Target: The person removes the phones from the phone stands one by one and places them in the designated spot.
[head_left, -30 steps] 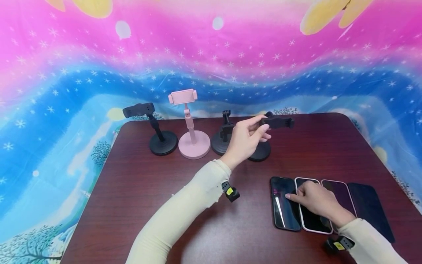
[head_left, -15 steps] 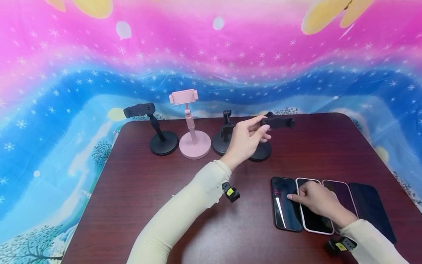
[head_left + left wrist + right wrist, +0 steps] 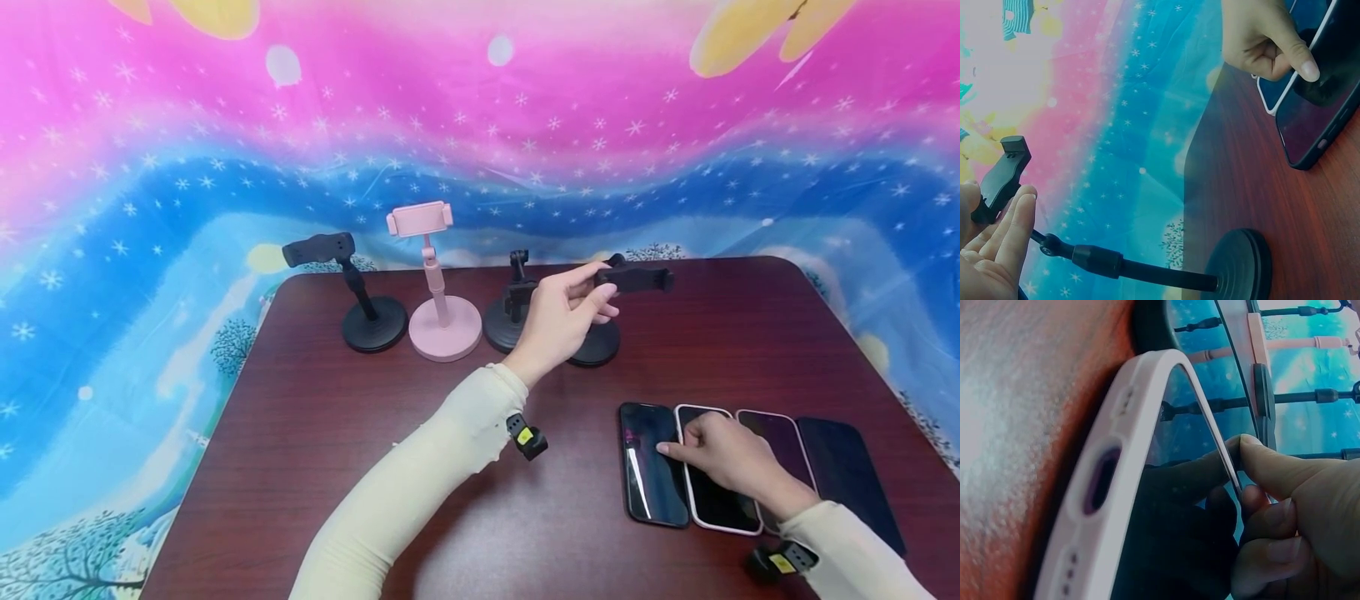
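My left hand [image 3: 562, 321] pinches the black clamp head [image 3: 637, 278] of the rightmost phone stand between thumb and fingers. That stand's round black base [image 3: 1238, 265] rests on the table, and its neck leans toward the hand in the left wrist view. My right hand [image 3: 731, 458] rests over the phones with its fingers loosely curled. Its thumb lies on the screen of the leftmost black phone [image 3: 651, 475]. The curled fingers sit at the white-rimmed phone [image 3: 1104, 481] beside it, partly hiding its screen.
Farther left stand another black phone stand [image 3: 375, 323], a pink one [image 3: 445, 329] and a black one [image 3: 504, 323] partly behind my left hand. A light-rimmed phone [image 3: 776, 429] and a dark phone [image 3: 847, 467] lie to the right on the table [image 3: 337, 433].
The whole head view has shifted very slightly to the right. Both hands keep their positions on the clamp head and the phones.
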`<state>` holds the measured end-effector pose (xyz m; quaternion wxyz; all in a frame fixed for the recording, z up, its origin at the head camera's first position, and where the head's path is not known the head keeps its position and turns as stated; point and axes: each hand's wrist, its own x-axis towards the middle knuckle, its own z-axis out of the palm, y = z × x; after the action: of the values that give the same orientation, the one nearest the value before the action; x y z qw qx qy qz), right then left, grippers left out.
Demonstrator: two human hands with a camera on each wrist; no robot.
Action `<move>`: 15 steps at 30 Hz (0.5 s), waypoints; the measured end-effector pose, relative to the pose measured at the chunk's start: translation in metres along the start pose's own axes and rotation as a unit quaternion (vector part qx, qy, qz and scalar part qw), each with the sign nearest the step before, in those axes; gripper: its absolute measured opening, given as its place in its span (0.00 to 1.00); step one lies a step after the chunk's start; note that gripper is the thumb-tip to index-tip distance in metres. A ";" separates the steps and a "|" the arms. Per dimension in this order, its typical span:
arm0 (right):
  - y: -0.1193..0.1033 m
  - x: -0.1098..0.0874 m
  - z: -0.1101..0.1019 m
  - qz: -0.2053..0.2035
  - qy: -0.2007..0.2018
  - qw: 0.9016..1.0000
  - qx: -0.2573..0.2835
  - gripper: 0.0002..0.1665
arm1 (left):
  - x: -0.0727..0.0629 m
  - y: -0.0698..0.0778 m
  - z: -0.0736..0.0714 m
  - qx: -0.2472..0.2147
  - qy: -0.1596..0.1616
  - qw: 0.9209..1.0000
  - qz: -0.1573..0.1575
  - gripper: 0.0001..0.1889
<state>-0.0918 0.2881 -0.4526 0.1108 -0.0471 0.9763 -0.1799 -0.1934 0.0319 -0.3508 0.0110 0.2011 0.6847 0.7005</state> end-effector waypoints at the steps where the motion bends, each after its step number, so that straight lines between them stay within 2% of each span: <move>1: 0.000 0.000 0.000 -0.001 0.001 1.000 -0.001 0.32 | 0.000 0.000 0.000 0.000 0.001 1.000 0.000 0.22; 15: 0.000 -0.001 -0.001 0.000 0.005 1.000 0.001 0.32 | 0.001 0.003 0.002 0.000 0.001 1.000 -0.016 0.21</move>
<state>-0.0911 0.2885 -0.4520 0.1061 -0.0458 0.9767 -0.1808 -0.1934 0.0341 -0.3476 0.0213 0.1891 0.6881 0.7003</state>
